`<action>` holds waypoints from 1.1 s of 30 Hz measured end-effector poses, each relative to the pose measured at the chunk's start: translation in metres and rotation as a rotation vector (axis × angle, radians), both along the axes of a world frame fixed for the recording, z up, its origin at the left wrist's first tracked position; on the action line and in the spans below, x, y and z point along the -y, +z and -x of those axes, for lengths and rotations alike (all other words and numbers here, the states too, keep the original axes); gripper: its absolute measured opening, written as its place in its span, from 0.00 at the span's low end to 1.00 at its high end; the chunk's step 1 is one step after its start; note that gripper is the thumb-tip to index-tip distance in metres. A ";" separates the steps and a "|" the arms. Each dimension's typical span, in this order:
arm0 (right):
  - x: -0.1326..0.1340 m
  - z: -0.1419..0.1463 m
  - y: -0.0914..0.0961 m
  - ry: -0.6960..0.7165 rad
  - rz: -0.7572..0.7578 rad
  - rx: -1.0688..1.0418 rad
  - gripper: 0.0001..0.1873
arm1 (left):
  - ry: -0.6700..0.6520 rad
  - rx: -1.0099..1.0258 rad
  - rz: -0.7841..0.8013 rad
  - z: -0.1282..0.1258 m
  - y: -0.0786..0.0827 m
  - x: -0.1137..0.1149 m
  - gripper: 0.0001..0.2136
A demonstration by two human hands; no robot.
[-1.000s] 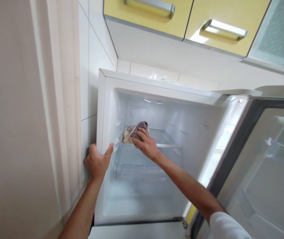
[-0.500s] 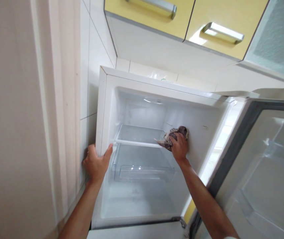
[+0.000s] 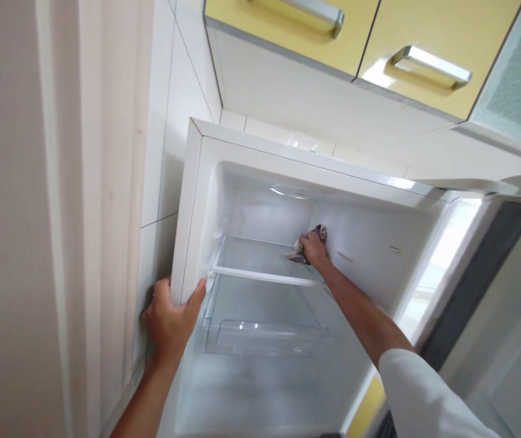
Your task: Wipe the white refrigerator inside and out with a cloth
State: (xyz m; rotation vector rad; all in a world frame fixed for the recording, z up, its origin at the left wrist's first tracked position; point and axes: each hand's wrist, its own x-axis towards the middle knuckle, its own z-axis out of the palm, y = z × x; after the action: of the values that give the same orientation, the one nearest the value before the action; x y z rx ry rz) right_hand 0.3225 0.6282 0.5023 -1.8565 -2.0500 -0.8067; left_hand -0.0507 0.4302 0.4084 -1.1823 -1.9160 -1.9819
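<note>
A white freezer compartment (image 3: 196,182) stands open in front of me. My left hand (image 3: 169,319) grips its left front edge, thumb inside and fingers round the outer wall. My right hand (image 3: 314,249) reaches deep inside and is closed on a crumpled grey patterned cloth (image 3: 319,232), pressed against the back right corner just above the glass shelf (image 3: 260,267). A clear plastic tray (image 3: 265,337) sits under the shelf.
The freezer door (image 3: 507,328) swings open at the right, with clear door bins. Yellow wall cabinets (image 3: 406,24) with metal handles hang overhead. White tiles (image 3: 169,115) and a pale wall panel (image 3: 23,219) close off the left side.
My right hand with the cloth went from the shelf's left end to the right inner wall, then deeper to the back right corner. The left hand kept its grip. The view shifted slightly.
</note>
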 end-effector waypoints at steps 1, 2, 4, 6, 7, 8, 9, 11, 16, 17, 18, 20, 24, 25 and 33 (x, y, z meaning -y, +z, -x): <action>-0.008 0.000 0.002 0.007 0.009 0.017 0.20 | 0.002 0.003 0.001 0.000 -0.001 0.000 0.23; -0.015 0.001 0.005 0.016 0.017 0.036 0.20 | 0.004 0.005 0.002 0.001 -0.001 0.000 0.23; -0.029 0.001 0.014 0.040 0.024 0.074 0.19 | 0.002 0.006 -0.006 0.002 -0.002 -0.001 0.23; -0.041 0.002 0.024 0.064 0.018 0.108 0.18 | 0.000 0.000 -0.026 0.003 -0.003 -0.001 0.22; -0.045 0.002 0.029 0.071 0.010 0.119 0.18 | 0.001 -0.006 -0.035 0.003 -0.004 -0.001 0.22; -0.049 0.002 0.035 0.071 0.000 0.125 0.18 | 0.004 -0.011 -0.043 0.003 -0.004 -0.001 0.22; -0.052 0.001 0.040 0.066 -0.014 0.125 0.18 | 0.007 -0.016 -0.048 0.004 -0.005 -0.002 0.22; -0.055 -0.001 0.048 0.036 -0.057 0.111 0.19 | 0.011 -0.021 -0.054 0.004 -0.006 -0.002 0.22; -0.045 -0.010 0.062 -0.079 -0.237 0.028 0.20 | 0.030 -0.022 -0.034 0.004 -0.008 -0.004 0.24; -0.041 -0.012 0.063 -0.092 -0.274 0.015 0.20 | 0.031 -0.023 -0.026 0.004 -0.008 -0.005 0.24; -0.037 -0.013 0.065 -0.102 -0.307 0.006 0.21 | 0.031 -0.024 -0.020 0.004 -0.008 -0.005 0.24; -0.027 -0.016 0.067 -0.112 -0.367 -0.008 0.22 | 0.025 -0.027 -0.013 0.004 -0.008 -0.005 0.24; -0.007 -0.020 0.068 -0.122 -0.452 -0.037 0.22 | 0.012 -0.028 0.006 0.003 -0.006 -0.004 0.24; -0.002 -0.020 0.067 -0.123 -0.467 -0.048 0.22 | 0.011 -0.031 0.020 0.003 -0.005 -0.004 0.24; 0.045 -0.020 0.046 -0.089 -0.555 -0.142 0.19 | -0.016 -0.070 0.141 0.003 0.005 0.000 0.25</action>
State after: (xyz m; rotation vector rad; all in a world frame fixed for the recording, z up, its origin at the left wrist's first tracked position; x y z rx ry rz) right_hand 0.3427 0.5836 0.5480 -1.6355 -1.4682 -1.0953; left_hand -0.0533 0.4298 0.4129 -1.2866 -2.0462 -1.8130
